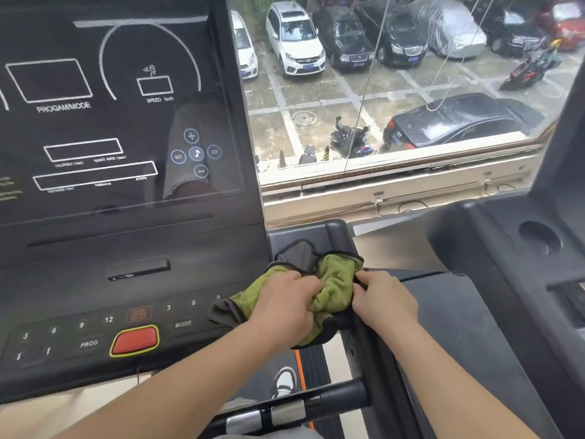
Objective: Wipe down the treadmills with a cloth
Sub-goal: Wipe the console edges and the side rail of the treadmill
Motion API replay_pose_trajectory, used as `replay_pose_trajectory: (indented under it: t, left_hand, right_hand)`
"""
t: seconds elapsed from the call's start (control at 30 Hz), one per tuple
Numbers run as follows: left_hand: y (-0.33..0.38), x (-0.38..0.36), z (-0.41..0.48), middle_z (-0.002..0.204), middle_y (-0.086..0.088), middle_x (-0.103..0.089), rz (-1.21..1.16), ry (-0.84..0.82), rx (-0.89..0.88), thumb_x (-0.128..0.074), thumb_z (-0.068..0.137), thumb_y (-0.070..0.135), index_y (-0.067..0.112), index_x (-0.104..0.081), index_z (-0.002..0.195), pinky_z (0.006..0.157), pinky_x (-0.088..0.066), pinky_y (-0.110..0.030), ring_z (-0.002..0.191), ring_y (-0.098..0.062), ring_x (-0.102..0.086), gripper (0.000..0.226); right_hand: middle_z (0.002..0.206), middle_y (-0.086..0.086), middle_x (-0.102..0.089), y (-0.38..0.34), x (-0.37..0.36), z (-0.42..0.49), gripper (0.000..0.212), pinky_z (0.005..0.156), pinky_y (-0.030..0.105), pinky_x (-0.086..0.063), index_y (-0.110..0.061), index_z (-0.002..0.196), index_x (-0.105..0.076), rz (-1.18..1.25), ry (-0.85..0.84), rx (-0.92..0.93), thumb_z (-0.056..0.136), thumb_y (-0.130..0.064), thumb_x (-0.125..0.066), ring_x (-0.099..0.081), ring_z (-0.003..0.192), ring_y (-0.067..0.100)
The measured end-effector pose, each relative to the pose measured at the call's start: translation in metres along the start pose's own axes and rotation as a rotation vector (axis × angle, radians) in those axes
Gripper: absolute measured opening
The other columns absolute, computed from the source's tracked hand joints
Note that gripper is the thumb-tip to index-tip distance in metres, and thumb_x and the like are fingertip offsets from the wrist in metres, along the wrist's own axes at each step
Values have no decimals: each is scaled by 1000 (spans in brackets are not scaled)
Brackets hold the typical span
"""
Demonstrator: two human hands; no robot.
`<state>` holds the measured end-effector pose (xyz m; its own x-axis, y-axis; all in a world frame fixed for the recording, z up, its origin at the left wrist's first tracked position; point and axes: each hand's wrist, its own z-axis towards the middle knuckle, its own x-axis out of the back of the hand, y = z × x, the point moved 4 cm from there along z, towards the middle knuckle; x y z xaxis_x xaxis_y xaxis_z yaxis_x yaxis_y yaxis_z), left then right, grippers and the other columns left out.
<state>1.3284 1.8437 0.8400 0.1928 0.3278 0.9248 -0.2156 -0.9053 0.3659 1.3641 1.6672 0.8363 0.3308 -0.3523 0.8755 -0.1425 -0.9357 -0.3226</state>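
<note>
A green cloth [335, 280] with grey backing and black edging lies bunched on the right end of the treadmill console [126, 248], over the top of the right handrail. My left hand [285, 308] presses down on its left part, fingers curled into the fabric. My right hand [383, 299] pinches the cloth's right edge. The console's dark screen fills the upper left, with a red stop button [135, 340] and number keys along its lower panel.
A second treadmill [506, 280] with a round cup holder stands to the right. A black grip bar with silver sensors [285, 410] crosses below my arms. A window ahead looks down on parked cars. My shoe [285, 381] shows on the belt below.
</note>
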Motion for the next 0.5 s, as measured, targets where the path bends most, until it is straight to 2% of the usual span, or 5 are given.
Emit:
replay_pose_trajectory:
  t: [0.13, 0.2, 0.3, 0.37, 0.5]
  left_hand:
    - [18, -46, -54, 120, 1, -70, 190, -53, -182, -72, 62, 23, 18, -71, 117, 89, -58, -37, 104, -26, -63, 56]
    - [20, -64, -71, 149, -11, -55, 331, -152, -151, -70, 70, 31, 8, -55, 145, 115, -41, -46, 132, -35, -52, 80]
    - [23, -56, -50, 171, -16, -16, 407, -197, -146, -51, 91, 38, 4, -15, 163, 125, -2, -49, 155, -39, -16, 88]
    - [26, -44, -19, 173, -13, 4, 370, -249, -88, -38, 101, 45, 8, 5, 164, 128, 4, -49, 158, -35, 1, 85]
    - [27, -33, 18, 173, -11, 0, 328, -225, 41, -33, 102, 56, 10, 6, 164, 127, -7, -53, 157, -35, -3, 87]
  right_hand:
    - [124, -1, -69, 3, -1, -1, 37, 90, 40, -55, -48, 132, -62, 16, -22, -11, 100, -34, -51, -63, 115, 30]
    - [127, -2, -68, 4, 0, 0, 39, 91, 42, -55, -46, 139, -58, 24, -29, 1, 102, -35, -54, -61, 119, 30]
    - [124, -2, -68, 7, -1, 1, 47, 90, 42, -56, -50, 138, -58, 48, -55, -29, 97, -28, -54, -62, 115, 30]
    - [117, -2, -71, 7, -1, 2, 48, 87, 39, -56, -50, 129, -65, 55, -73, -51, 90, -24, -53, -64, 108, 30]
    - [85, -5, -69, 8, -1, 3, 17, 72, 36, -57, -29, 85, -69, 65, -56, -58, 90, -27, -53, -64, 84, 27]
